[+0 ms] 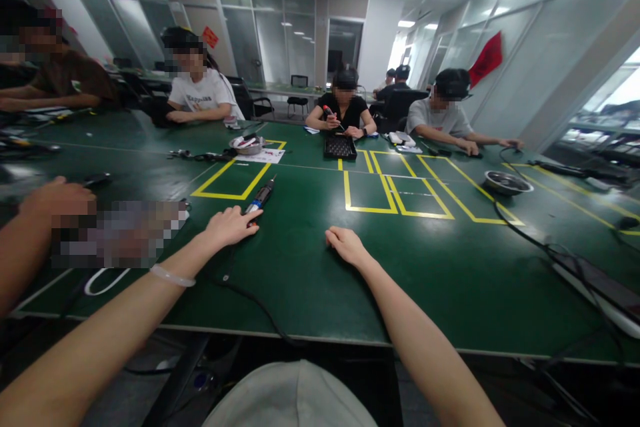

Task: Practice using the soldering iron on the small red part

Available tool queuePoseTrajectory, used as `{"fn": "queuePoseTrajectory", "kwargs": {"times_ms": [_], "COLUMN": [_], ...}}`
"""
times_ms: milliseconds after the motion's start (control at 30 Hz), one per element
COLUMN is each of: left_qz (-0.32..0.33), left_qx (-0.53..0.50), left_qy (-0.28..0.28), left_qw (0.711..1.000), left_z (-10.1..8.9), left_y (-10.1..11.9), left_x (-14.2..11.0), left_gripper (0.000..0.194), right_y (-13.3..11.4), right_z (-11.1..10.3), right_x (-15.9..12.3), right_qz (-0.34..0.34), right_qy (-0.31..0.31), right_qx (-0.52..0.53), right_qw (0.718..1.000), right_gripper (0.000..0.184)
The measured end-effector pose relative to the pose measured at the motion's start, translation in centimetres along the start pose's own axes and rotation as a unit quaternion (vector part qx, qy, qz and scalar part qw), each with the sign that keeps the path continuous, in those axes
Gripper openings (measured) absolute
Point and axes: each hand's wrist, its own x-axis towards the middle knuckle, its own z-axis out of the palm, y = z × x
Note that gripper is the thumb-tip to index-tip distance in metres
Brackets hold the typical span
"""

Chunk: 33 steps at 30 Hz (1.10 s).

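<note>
An electric screwdriver [263, 192], dark with a blue band, lies on the green table with its bit pointing away from me. My left hand [231, 227] has its thumb and index finger at the near end of the tool, gripping it there; the palm side is hidden. To the right, my right hand [346, 244] rests on the table with its fingers curled in, and nothing shows in it. A black cord [255, 297] runs from near my left hand over the front edge of the table.
Yellow tape outlines [370, 208] mark the table [300, 267]. A metal bowl [507, 183] stands at right, another bowl [247, 144] on paper at left. Across sits a co-worker with a black tray [340, 147]. Another person's hand [57, 203] is at my left.
</note>
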Motion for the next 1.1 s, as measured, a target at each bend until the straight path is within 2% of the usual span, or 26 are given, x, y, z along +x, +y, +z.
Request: {"fn": "queuePoseTrajectory", "kwargs": {"times_ms": [100, 200, 300, 400, 533, 600, 733, 867, 967, 1033, 1100], "left_qz": [-0.028, -0.055, -0.066, -0.061, -0.068, -0.071, -0.071, -0.089, -0.101, -0.060, 0.050], "left_qx": [0.006, 0.008, 0.013, 0.021, 0.041, 0.054, 0.075, 0.070, 0.028, -0.062, -0.194], "left_qy": [-0.010, -0.010, 0.002, 0.025, 0.105, 0.122, 0.120, 0.110, 0.132, 0.128, 0.096], "left_qw": [1.000, 0.998, 0.998, 0.998, 0.991, 0.989, 0.987, 0.987, 0.986, 0.988, 0.975], "left_z": [0.3, 0.4, 0.5, 0.6, 0.7, 0.7, 0.0, -1.4, -2.6, -3.0, -3.2], "left_y": [-3.6, -6.2, -7.9, -8.4, -7.1, -6.2, -5.3, -4.7, -2.9, -0.5, 2.5], "left_x": [1.4, 2.4, 2.9, 2.8, 1.6, 1.1, 0.6, 0.3, -0.3, -0.9, -1.6], "left_gripper": [0.063, 0.063, 0.060, 0.058, 0.059, 0.054, 0.045, 0.041, 0.043, 0.042, 0.038], "right_y": [0.0, -0.1, -0.1, -0.1, -0.1, -0.1, -0.1, -0.1, -0.1, -0.2, -0.3], "right_z": [0.0, 0.0, 0.0, 0.0, 0.0, 0.0, 0.0, 0.0, 0.2, 0.2, 0.3], "right_x": [0.0, 0.0, 0.0, 0.0, 0.0, 0.0, 0.0, 0.0, 0.0, 0.0, 0.0], "right_qz": [0.002, 0.003, 0.004, 0.005, -0.002, -0.003, -0.003, 0.002, -0.003, -0.009, -0.016], "right_qy": [-0.002, -0.003, -0.003, 0.000, 0.006, 0.009, 0.011, 0.013, 0.013, 0.016, 0.020], "right_qx": [-0.006, -0.013, -0.013, -0.012, -0.011, -0.012, -0.012, -0.015, -0.007, 0.004, 0.017], "right_qw": [1.000, 1.000, 1.000, 1.000, 1.000, 1.000, 1.000, 1.000, 1.000, 1.000, 1.000], "right_gripper": [0.034, 0.033, 0.032, 0.032, 0.030, 0.030, 0.030, 0.029, 0.027, 0.026, 0.025]}}
